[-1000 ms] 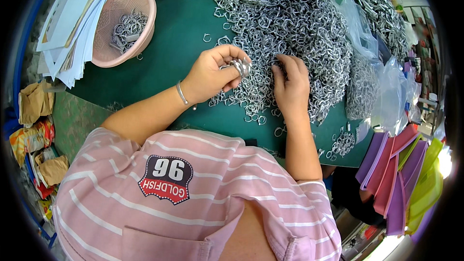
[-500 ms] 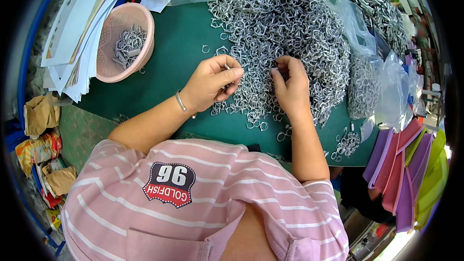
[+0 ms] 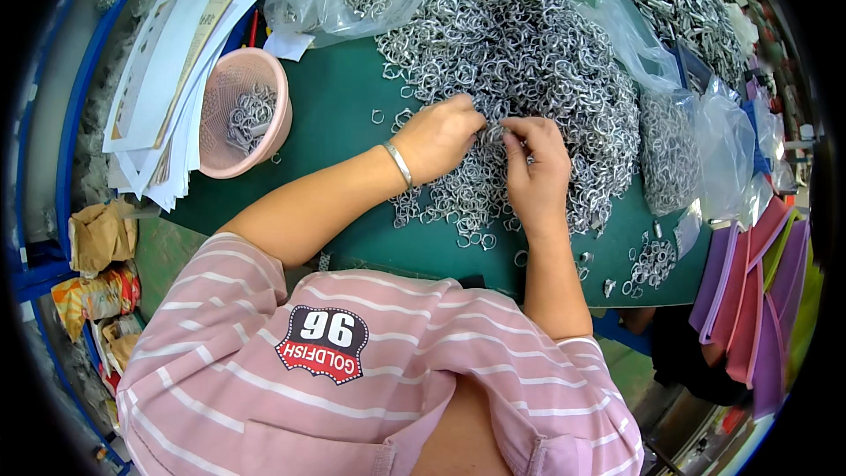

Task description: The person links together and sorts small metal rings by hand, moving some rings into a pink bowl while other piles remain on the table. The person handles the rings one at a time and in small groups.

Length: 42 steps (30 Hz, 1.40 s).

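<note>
A big heap of small silvery metal rings covers the middle of the green table. My left hand, a bangle on its wrist, bends over the heap's near left part with its fingers closed; whatever they hold is hidden. Close by on the right, my right hand has its thumb and forefinger drawn together above the rings. Any small piece in that pinch is too tiny to name. The fingertips of both hands are near each other but apart.
At left, a pink plastic basket holds metal pieces, beside stacked papers. Clear bags of rings stand right of the heap. Slim metal parts are piled at the far right. A small ring cluster lies near the right edge.
My left hand has moved right and turned palm down over the rings, toward my right hand. The small metal piece seen in its fingers before is now hidden. My right hand has shifted little.
</note>
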Available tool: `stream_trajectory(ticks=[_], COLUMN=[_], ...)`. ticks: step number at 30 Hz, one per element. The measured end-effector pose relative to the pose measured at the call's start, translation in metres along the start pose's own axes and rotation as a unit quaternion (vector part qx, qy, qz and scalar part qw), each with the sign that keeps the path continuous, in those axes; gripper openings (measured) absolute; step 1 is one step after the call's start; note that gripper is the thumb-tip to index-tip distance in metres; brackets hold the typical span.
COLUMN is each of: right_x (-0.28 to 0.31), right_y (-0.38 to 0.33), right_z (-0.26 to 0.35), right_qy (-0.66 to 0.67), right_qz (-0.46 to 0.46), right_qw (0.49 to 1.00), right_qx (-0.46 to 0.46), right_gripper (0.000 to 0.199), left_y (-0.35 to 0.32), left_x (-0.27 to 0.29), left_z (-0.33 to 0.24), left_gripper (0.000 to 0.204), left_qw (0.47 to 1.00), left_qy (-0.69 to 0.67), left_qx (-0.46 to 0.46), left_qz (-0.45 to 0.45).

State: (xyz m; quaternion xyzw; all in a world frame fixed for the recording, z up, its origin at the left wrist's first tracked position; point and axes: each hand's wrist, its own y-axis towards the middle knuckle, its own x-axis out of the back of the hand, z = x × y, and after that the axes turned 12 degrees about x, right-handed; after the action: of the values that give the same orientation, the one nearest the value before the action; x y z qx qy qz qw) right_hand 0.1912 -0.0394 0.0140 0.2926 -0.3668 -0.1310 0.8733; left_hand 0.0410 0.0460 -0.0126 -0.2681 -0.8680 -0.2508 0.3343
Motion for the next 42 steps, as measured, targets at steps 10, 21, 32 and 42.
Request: stream_trajectory(ticks=[10,21,32,42], right_x=[0.003,0.005,0.004,-0.006], right_y=[-0.008,-0.011,-0.011,-0.013], right_z=[-0.002,0.000,-0.011,-0.006], right_qy=[0.002,0.046,0.019,0.132], right_qz=[-0.047,-0.063,-0.076,-0.147], right_qw=[0.999,0.994,0.997,0.978], right_qx=[-0.004,-0.081,-0.027,-0.064], right_gripper=[0.016,0.020,0.024,0.028], left_y=[0.009,0.011,0.022,0.009], left_x=[0.007,0.000,0.008,0.031], left_z=[0.002,-0.004,0.001,-0.019], left_gripper=[0.008,0.019,0.012,0.014], left_qw=[0.998,0.997,0.990,0.966], left_qy=[0.040,0.048,0.060,-0.157], left_qx=[-0.029,-0.061,-0.098,0.178], left_qz=[0.031,0.029,0.081,0.104])
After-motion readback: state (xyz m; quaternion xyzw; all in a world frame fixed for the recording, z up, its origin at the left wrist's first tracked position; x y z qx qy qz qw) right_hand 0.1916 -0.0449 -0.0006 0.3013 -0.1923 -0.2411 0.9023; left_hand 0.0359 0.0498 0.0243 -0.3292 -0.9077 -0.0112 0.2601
